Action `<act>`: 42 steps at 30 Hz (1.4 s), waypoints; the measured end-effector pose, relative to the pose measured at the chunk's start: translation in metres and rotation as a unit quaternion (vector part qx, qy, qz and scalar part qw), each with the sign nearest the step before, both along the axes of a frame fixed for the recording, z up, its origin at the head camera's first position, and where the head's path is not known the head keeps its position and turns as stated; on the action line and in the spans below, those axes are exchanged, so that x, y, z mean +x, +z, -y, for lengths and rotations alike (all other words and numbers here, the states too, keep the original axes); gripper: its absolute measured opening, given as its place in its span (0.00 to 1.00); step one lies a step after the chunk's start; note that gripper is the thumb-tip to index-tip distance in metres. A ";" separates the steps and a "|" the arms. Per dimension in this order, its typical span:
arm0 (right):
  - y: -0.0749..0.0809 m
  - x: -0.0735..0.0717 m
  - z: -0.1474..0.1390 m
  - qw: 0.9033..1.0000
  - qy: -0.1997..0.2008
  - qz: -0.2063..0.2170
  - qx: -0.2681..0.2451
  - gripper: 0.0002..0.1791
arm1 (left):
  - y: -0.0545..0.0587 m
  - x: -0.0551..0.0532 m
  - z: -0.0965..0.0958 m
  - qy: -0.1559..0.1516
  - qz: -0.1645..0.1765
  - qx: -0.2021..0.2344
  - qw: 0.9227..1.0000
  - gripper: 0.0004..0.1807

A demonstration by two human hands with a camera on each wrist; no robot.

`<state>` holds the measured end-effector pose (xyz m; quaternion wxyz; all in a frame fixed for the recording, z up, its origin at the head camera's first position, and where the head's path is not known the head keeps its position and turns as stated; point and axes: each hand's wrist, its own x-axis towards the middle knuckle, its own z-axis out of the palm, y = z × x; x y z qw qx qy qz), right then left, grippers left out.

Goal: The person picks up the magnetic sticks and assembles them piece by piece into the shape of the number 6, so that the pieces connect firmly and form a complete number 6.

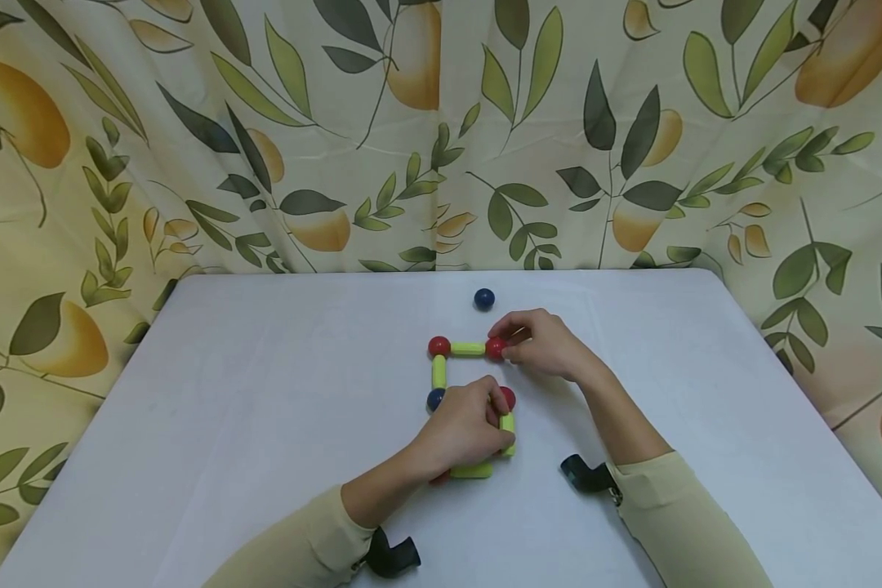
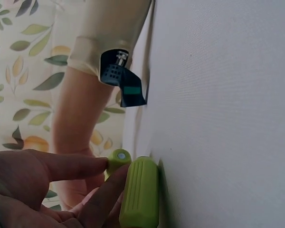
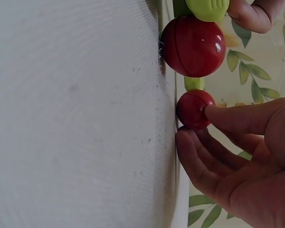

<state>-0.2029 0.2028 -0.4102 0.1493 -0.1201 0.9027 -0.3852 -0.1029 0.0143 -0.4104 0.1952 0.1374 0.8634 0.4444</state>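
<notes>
My right hand [image 1: 544, 345] pinches a red ball [image 3: 194, 110] between thumb and fingers. That ball sits at the right end of a horizontal yellow-green stick [image 1: 468, 349], with another red ball [image 1: 438, 347] at its left end. From there a second stick [image 1: 438, 372] runs down to a blue ball [image 1: 435, 399]. My left hand [image 1: 466, 429] pinches an upright yellow-green stick [image 1: 508, 433], topped by a red ball [image 1: 508, 398]. Below the hand lies a ribbed stick [image 2: 140, 194] with a red ball [image 1: 439, 478] at its left end, mostly hidden. The left hand covers the middle of the figure.
A loose dark blue ball [image 1: 484, 299] lies near the far edge of the white table [image 1: 279, 392]. Black wrist cameras [image 1: 393, 555] stick out from both sleeves close to the tabletop. A leaf-patterned curtain [image 1: 382, 188] hangs behind the table.
</notes>
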 end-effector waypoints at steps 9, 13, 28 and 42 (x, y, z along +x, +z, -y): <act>0.000 0.000 0.002 1.000 -0.002 0.001 0.000 0.16 | -0.002 0.002 -0.001 0.009 -0.005 0.005 1.000 0.11; 0.000 0.000 0.003 1.000 -0.004 0.005 0.002 0.16 | -0.001 0.003 -0.002 0.010 -0.013 0.002 1.000 0.09; 0.001 0.001 0.003 1.000 -0.005 0.002 0.007 0.16 | 0.000 0.005 -0.004 0.012 -0.027 -0.012 0.999 0.08; 0.000 0.001 0.002 1.000 -0.004 0.004 0.007 0.16 | 0.001 0.005 -0.003 0.007 -0.032 -0.025 0.999 0.08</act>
